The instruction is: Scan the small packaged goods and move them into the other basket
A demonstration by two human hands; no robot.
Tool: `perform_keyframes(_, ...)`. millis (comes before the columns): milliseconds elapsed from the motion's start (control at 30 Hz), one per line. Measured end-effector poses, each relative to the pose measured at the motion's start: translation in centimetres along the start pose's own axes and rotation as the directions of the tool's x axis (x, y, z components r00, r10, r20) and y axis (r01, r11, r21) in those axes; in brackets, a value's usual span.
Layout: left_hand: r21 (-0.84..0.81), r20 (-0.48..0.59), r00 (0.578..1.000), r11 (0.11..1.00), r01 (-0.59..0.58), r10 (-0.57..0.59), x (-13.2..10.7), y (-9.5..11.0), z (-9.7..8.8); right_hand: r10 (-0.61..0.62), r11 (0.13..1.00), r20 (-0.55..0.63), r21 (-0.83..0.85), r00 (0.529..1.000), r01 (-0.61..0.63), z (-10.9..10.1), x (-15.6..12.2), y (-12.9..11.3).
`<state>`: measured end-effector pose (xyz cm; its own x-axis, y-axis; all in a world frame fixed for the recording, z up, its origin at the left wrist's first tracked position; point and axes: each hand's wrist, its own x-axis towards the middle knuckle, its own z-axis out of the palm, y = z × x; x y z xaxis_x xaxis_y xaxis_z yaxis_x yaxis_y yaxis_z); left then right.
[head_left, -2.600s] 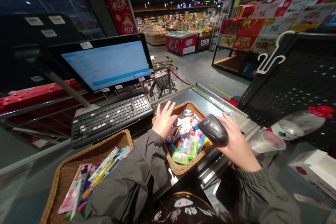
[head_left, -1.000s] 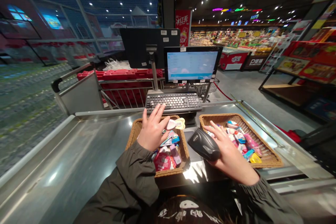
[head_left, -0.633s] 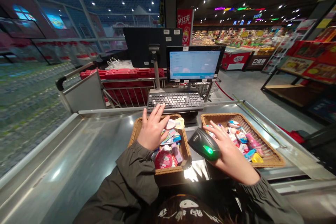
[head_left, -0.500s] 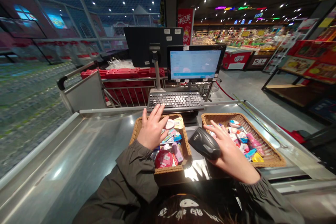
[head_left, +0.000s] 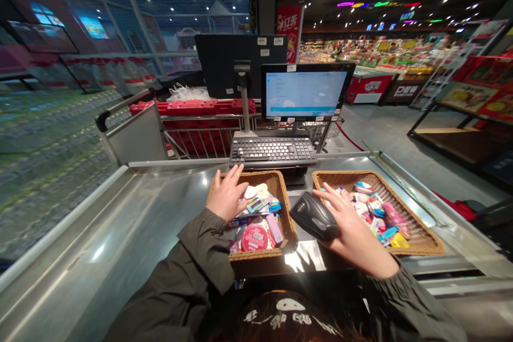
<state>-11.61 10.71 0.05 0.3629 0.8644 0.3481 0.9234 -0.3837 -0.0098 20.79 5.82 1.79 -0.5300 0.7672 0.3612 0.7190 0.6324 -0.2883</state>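
My left hand (head_left: 226,196) hovers over the left part of a wicker basket (head_left: 291,224), its fingers spread and nothing in it. Small packaged goods fill that basket, among them a round red tub (head_left: 255,238) and a purple box (head_left: 274,228). A black barcode scanner (head_left: 315,217) is gripped by my right hand (head_left: 356,235), with some fingers stretched along its far side. This scanner is held between the two baskets. Beside my right hand, a second wicker basket (head_left: 425,246) contains colourful small packs and a yellow item (head_left: 399,240). My right palm and thumb are partly hidden.
A black keyboard (head_left: 272,150) stands behind the left basket, below a lit monitor (head_left: 305,93). Another screen (head_left: 240,67) faces away. Both baskets rest on a metal counter (head_left: 160,208) with raised edges. Beyond it are a shopping cart (head_left: 200,136) and shelves (head_left: 457,139).
My left hand has drawn back from the keyboard's edge, uncovering more of the left basket's goods. The scanner stays in my right hand. The whole view has shifted slightly.
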Motion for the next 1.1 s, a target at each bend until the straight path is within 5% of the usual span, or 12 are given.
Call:
perform_keyframes(400, 0.006, 0.235, 0.971, 0.999, 0.049, -0.049, -2.6, -3.0, 4.2, -0.033, 0.999, 0.05, 0.03, 0.998, 0.031, 1.2, 1.7, -1.0)
perform_keyframes(700, 0.042, 0.442, 0.892, 0.995, 0.085, -0.095, -3.7, -3.9, 7.3, -0.052, 0.997, 0.057, 0.054, 0.997, 0.048, 2.1, 2.2, -1.2)
perform_keyframes(867, 0.021, 0.404, 0.91, 0.996, 0.089, -0.089, -3.6, -3.7, 6.7, -0.045, 0.998, 0.063, 0.052, 0.997, 0.041, 2.2, 2.2, -1.1)
perform_keyframes(1100, -0.036, 0.349, 0.936, 0.998, -0.042, 0.051, -1.4, -1.2, 3.3, 0.032, 0.999, 0.027, 0.019, 0.999, -0.033, 1.4, 0.9, 0.5)
